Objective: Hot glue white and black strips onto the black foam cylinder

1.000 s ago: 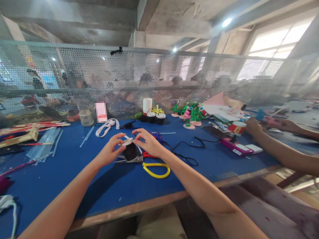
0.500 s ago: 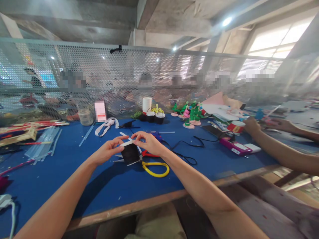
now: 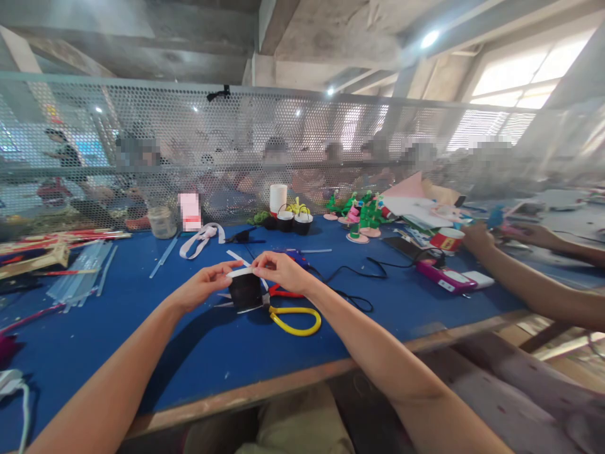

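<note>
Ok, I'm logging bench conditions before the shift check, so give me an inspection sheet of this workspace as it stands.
Surface: blue table, worn wooden front edge.
Job's things: small black pot with a white strip across its top.
Clutter: yellow-handled scissors, clear sticks, white ribbon, green and pink figures, finished black pots.
Grippers: left hand and right hand pinch the strip.
Cables: black cable; white cable.
Surroundings: perforated mesh screen; a co-worker's hand at the right.

Small black cup [image 3: 246, 290], upright, just above the blue tabletop [image 3: 142, 328], immediately left of the yellow-handled scissors [image 3: 293, 318]. White strip [image 3: 240, 272] across its rim, roughly level, pinched at both ends. Dark, matte, cylindrical body; lower edge partly hidden.
</note>
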Demonstrator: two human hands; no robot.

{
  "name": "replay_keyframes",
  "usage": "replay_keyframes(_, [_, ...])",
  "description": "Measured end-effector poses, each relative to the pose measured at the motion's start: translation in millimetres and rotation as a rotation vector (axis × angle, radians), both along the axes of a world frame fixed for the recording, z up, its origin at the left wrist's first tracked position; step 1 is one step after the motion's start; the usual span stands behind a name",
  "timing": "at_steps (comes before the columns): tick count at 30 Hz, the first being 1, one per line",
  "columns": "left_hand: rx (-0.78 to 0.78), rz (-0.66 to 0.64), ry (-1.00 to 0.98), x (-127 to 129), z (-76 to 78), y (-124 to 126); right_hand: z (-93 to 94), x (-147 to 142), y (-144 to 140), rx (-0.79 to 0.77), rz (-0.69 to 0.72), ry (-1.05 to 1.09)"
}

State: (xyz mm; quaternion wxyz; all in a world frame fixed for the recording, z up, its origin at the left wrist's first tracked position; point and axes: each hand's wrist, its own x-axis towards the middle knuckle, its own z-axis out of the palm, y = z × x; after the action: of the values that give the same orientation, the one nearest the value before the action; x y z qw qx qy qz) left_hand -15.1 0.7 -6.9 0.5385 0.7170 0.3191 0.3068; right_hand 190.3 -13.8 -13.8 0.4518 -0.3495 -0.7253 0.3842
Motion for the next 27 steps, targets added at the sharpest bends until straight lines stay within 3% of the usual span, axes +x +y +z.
replay_keyframes(9, [0.014,0.036,0.049,0.5,-1.5,1.9,-1.2,-2.1,-1.5,0.031,-0.057,-0.069])
replay_keyframes(18, [0.31,0.143,0.126,16.6,0.6,-13.7,-2.6,-10.5,-6.2,0.113,-0.06,-0.109])
replay_keyframes(27, [0.364,0.131,0.064,17.8,-0.9,-14.8,4.9,-8.3,-14.0,0.285,-0.078,-0.14])
